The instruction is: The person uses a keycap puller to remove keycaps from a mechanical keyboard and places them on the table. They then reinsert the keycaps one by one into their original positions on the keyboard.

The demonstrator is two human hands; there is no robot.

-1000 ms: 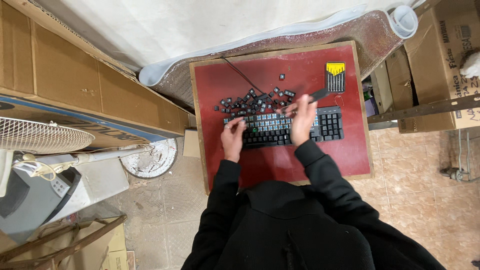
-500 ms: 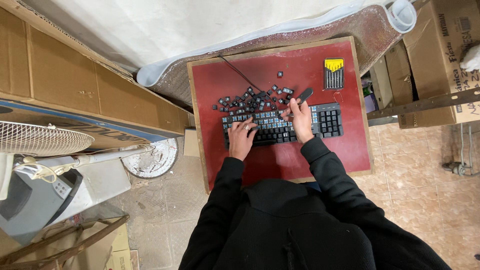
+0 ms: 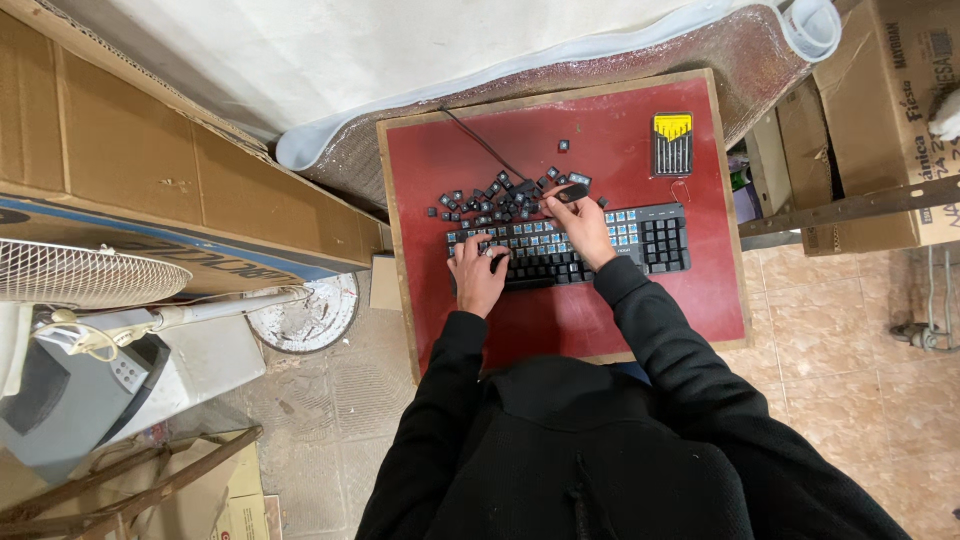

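A black keyboard [image 3: 655, 240] with many keycaps removed lies across a red tabletop [image 3: 620, 150]. My left hand [image 3: 478, 275] rests on the keyboard's left end, fingers spread over the keys. At the keyboard's upper edge, my right hand [image 3: 580, 225] pinches a long black keycap [image 3: 573, 192]. A heap of loose black keycaps [image 3: 495, 200] lies just beyond the keyboard, with single caps scattered further back. The keyboard's cable [image 3: 480, 140] runs toward the table's far edge.
A yellow-topped case of small screwdrivers [image 3: 672, 143] sits at the table's far right. Cardboard boxes [image 3: 880, 110] stand to the right, a long cardboard box [image 3: 150, 190] to the left. A fan [image 3: 80, 275] and its round base [image 3: 310, 315] are on the tiled floor.
My right hand has drawn back from the far right toward the keycap heap and now pinches a long keycap. My left hand has barely shifted on the keyboard.
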